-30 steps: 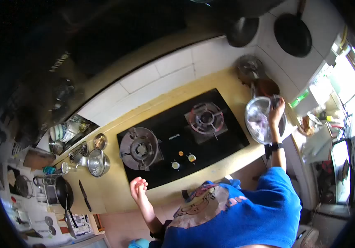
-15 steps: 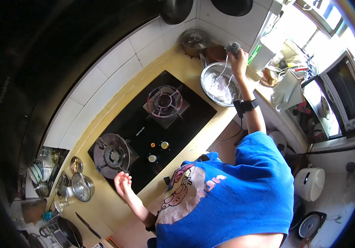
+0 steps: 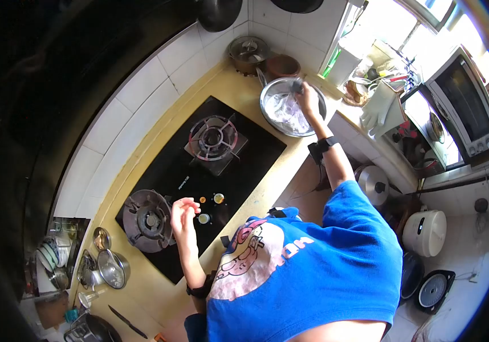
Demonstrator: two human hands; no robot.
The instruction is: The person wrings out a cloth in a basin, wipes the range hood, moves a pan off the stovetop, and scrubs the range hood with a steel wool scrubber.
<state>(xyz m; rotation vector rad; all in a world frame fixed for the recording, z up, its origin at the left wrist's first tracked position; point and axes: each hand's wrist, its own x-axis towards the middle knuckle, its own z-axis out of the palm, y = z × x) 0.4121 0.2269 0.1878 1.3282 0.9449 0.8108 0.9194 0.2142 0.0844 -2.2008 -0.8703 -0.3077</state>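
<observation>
My right hand (image 3: 309,101) grips a grey, wiry scouring ball (image 3: 296,86) inside the rim of a metal basin (image 3: 264,108). White, shiny wet stuff (image 3: 286,111) fills much of that basin, which stands at the far corner of the counter. Over the black gas stove (image 3: 221,171), my left hand (image 3: 183,215) hovers with loosely bent fingers and nothing in them. Close to its fingertips are the stove's control knobs (image 3: 204,218), and the near burner (image 3: 149,220) lies just to its left.
A lidded pot (image 3: 248,50) and a brown clay bowl (image 3: 283,66) stand behind the basin. At the lower left are a steel bowl (image 3: 113,269) and a knife (image 3: 127,321). A white glove (image 3: 377,111) hangs near the window, beside a toaster oven (image 3: 465,105).
My right hand has lowered the scouring ball from above the basin into it. My left hand has moved from the stove's front edge toward the knobs. The view has shifted slightly.
</observation>
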